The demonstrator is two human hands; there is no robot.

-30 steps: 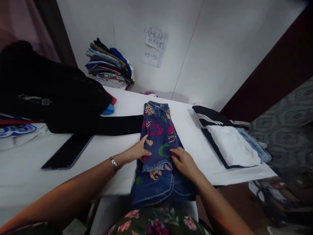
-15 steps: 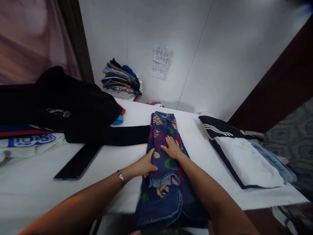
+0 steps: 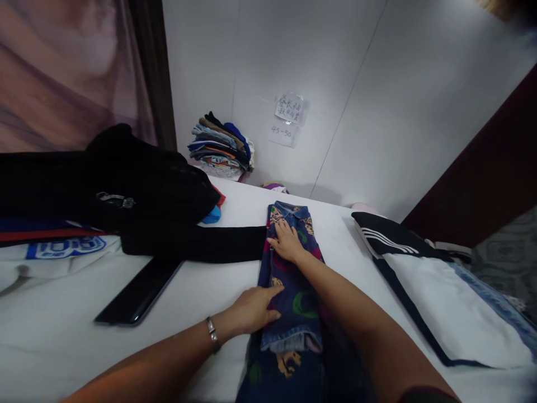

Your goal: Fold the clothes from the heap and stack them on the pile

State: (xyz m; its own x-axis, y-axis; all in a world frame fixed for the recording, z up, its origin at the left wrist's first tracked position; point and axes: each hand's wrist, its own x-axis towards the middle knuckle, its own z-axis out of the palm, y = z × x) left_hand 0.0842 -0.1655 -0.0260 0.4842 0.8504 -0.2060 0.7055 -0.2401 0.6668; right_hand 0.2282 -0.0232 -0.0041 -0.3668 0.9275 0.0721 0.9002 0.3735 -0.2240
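A dark blue denim jacket (image 3: 291, 313) with green, magenta and tan prints lies in a narrow folded strip in front of me, its collar at the far end. On its upper part, just below the collar, my right hand (image 3: 287, 240) rests flat with fingers stretched out. My left hand (image 3: 255, 308) touches the jacket's left side lower down, above the sleeve cuff. Its index finger and thumb are apart on the cloth, and its other fingers are mostly hidden. The near end of the jacket runs out of view.
On the left, a black garment (image 3: 159, 196) lies over other clothes, one sleeve reaching the jacket. A black flat device (image 3: 138, 294) sits on the white table (image 3: 201, 291). Folded clothes (image 3: 453, 308) lie to the right. A clothes stack (image 3: 220, 143) stands near the wall.
My right hand has slid up the jacket toward the collar, and my left hand has shifted slightly inward over the cloth. The view has tilted, moving everything a little down and right.
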